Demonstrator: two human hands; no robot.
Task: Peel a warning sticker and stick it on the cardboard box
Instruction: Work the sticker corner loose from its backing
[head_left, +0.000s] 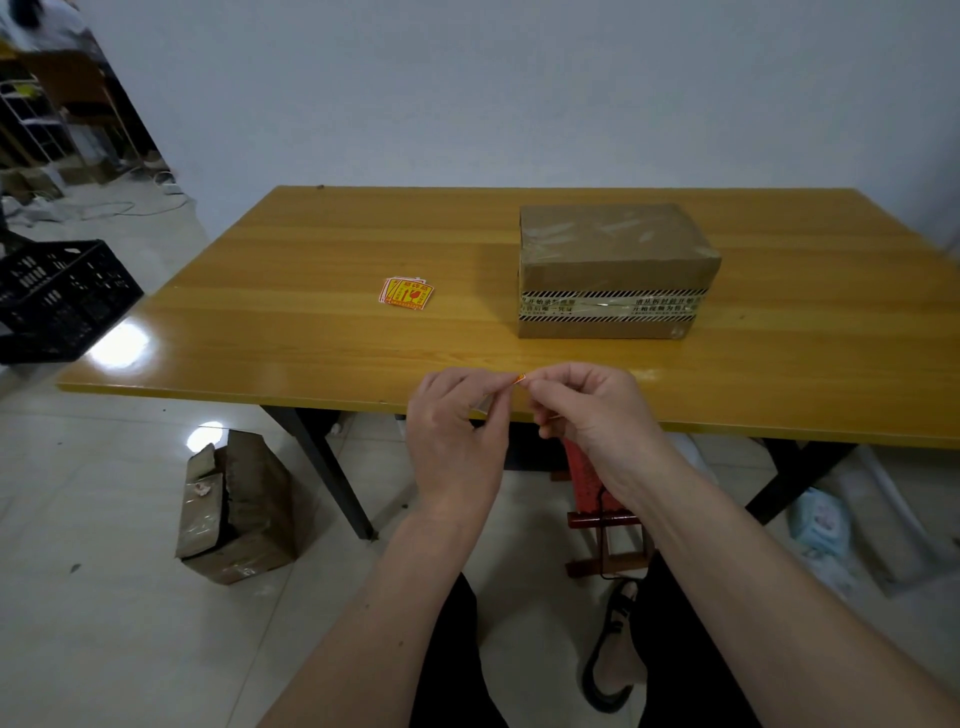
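Note:
A taped cardboard box (615, 260) with a striped tape band stands on the yellow wooden table (311, 332), right of centre. A small stack of red and yellow warning stickers (407, 294) lies flat left of the box. At the table's front edge my left hand (457, 431) and my right hand (592, 410) meet, fingertips pinched together on one warning sticker (520, 378). Only its orange corner shows between the fingers; my hands hide most of it.
A black plastic crate (57, 301) stands on the floor beyond the table's left end. A torn cardboard box (236, 512) lies on the tiles under the left front corner. A red stool (597, 499) and my legs are below the table's front edge.

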